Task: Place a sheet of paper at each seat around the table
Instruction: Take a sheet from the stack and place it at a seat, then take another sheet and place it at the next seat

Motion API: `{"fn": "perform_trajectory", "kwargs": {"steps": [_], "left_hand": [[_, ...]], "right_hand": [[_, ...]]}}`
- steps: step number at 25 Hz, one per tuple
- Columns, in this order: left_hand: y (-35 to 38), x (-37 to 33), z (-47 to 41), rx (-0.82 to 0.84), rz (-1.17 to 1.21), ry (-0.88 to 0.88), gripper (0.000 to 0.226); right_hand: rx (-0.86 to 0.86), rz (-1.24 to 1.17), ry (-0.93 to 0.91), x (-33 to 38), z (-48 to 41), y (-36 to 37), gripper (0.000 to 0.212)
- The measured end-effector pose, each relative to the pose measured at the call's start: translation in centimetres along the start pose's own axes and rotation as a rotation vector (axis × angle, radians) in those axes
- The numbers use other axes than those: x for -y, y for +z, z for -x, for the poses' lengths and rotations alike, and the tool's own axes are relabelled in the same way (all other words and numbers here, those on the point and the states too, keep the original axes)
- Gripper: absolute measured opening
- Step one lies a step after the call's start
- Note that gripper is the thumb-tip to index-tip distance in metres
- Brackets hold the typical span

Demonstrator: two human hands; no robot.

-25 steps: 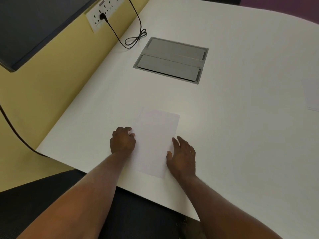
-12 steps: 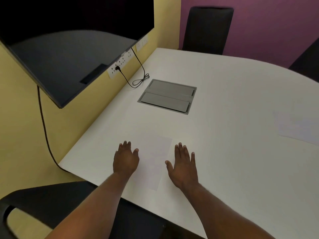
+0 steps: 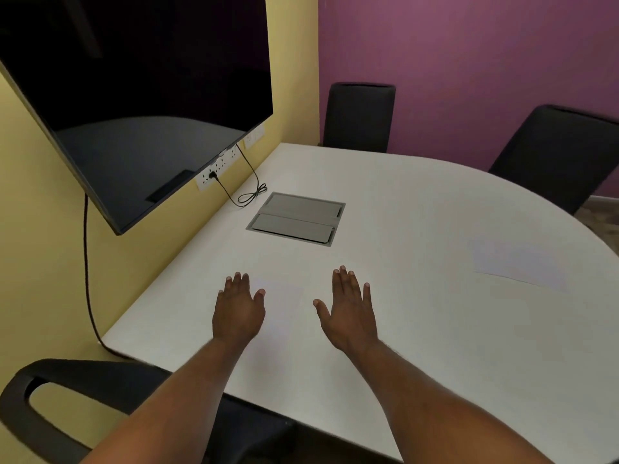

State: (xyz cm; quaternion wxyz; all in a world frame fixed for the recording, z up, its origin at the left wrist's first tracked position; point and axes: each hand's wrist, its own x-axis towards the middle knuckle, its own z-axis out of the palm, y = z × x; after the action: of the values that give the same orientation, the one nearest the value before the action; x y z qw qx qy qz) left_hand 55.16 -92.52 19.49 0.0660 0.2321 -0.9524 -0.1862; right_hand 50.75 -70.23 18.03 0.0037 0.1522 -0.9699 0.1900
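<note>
Here both hands are spread flat, palms down, fingers straight, and they hold nothing. The left hand (image 3: 238, 313) is over the left edge of a sheet (image 3: 283, 316) that lies on the white table (image 3: 418, 329) near the front edge, and its thumb points toward the middle of the paper. The right hand (image 3: 350, 316) is just beside the right edge of the same sheet; I cannot tell if either palm touches the surface or stays a little above it. The sheet is very pale against the table, so its borders are hard to see, but it is flat and lies between the two hands, in front of the near chair (image 3: 67, 406), which shows at the bottom left. A second sheet (image 3: 521, 267) lies flat near the right edge of the table, well apart from the hands, close to the chair at right (image 3: 556, 155). Another chair (image 3: 358, 117) stands at the far end, against the purple wall. In the middle of the table is a grey hatch (image 3: 296, 218) with two closed flaps. On the yellow wall at left hangs a dark screen (image 3: 134, 95), and below it a socket strip (image 3: 217, 170) holds a black cable (image 3: 249, 194) that makes a loop on the table beside the hatch.
</note>
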Motion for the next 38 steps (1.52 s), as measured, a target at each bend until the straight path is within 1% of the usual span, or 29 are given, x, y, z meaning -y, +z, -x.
{"fn": "perform_trajectory", "kwargs": {"steps": [6, 8, 14, 18, 23, 30, 38], "left_hand": [[-2.5, -2.8, 6.3, -0.026, -0.042, 0.128, 0.063], [-3.0, -3.7, 8.0, -0.033, -0.06, 0.16, 0.063], [-4.5, -8.4, 14.5, -0.022, -0.065, 0.295, 0.063], [-5.2, -11.9, 16.8, -0.025, -0.094, 0.368, 0.063], [-4.6, -16.8, 18.3, -0.057, -0.118, 0.417, 0.064], [-1.0, -25.6, 21.4, -0.085, -0.169, 0.421, 0.064], [6.1, -41.3, 27.2, -0.106, -0.155, 0.358, 0.065]], "right_hand": [[-0.062, 0.056, -0.006, -1.7, 6.3, -5.4, 0.08], [-0.056, 0.083, -0.006, -2.3, 8.2, -7.0, 0.08], [-0.111, 0.164, 0.044, -6.1, 15.3, -12.5, 0.08], [-0.157, 0.176, 0.066, -8.5, 17.2, -15.5, 0.08], [-0.195, 0.173, 0.08, -12.2, 18.3, -18.5, 0.08], [-0.177, 0.174, 0.06, -21.6, 19.8, -22.5, 0.08], [-0.114, 0.229, -0.075, -38.0, 21.4, -29.4, 0.078]]}}
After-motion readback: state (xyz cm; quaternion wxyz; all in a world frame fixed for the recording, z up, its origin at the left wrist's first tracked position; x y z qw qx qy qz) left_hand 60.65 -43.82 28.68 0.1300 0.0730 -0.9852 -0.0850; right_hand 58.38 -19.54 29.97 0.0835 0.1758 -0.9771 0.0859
